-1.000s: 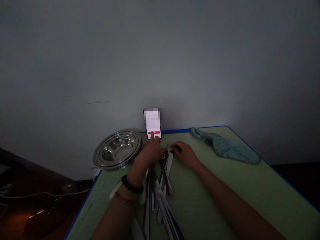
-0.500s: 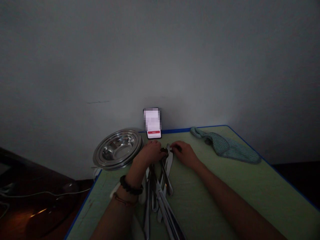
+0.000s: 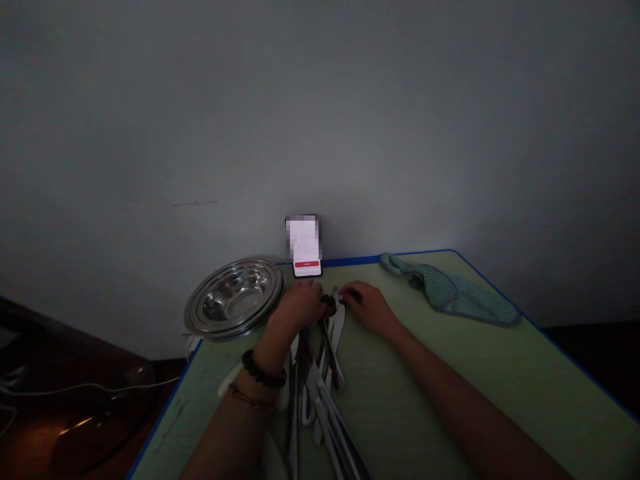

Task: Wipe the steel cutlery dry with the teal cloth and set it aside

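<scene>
My left hand (image 3: 301,305), wearing a dark beaded bracelet, reaches over the far end of a cutlery pile. Its fingers are curled, and the thumb side pinches the bowl edge of a spoon (image 3: 333,360). Across from it my right hand (image 3: 367,307) has thumb and fingertips together at the upper end of a table knife (image 3: 339,325). Both pieces lie with their handles toward me. Nearer to me, a bundle of metal cutlery (image 3: 327,413) fans out along the table. My left hand and forearm hide part of that pile.
Nested steel bowls or plates (image 3: 193,319) stand at the table's left edge. A lit phone (image 3: 306,247) leans on the wall. A crumpled teal cloth (image 3: 450,293) lies at the right on the blue-edged green table (image 3: 430,347). Pale objects show beside my left forearm.
Both hands stay almost where they were, at the far end of the cutlery. The whole view shifts only very slightly.
</scene>
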The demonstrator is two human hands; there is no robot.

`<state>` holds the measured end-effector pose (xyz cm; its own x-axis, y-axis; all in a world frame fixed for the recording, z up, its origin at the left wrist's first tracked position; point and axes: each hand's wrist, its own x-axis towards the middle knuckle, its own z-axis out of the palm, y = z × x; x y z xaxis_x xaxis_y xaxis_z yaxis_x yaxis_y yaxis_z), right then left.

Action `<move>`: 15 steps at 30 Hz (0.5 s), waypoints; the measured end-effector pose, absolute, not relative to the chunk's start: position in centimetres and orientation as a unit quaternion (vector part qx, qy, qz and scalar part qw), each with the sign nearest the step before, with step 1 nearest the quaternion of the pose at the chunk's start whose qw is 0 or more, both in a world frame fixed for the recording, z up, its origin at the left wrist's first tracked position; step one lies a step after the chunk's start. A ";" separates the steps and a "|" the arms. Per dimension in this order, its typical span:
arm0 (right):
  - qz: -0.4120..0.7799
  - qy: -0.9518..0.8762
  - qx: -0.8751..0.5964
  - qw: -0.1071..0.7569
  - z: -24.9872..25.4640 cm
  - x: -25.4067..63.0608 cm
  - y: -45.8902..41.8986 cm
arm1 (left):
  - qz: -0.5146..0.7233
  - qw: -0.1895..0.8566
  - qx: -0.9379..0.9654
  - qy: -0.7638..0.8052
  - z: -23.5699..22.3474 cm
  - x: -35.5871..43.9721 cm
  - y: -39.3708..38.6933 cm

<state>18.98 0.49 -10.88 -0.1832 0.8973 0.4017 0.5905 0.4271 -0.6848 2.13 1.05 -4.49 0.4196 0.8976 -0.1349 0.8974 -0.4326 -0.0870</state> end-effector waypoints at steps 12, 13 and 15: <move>0.202 -0.738 -0.507 0.396 -10.8 18.8 0.5 | 0.128 -0.024 -0.808 -0.574 -0.7 2.6 -1.7; 0.203 -0.738 -0.508 0.396 -10.8 18.8 0.5 | 0.145 -0.033 -0.800 -0.582 -0.7 2.9 -2.3; 0.204 -0.738 -0.508 0.394 -10.8 18.8 0.5 | 0.169 -0.044 -0.790 -0.588 -1.2 3.6 -3.1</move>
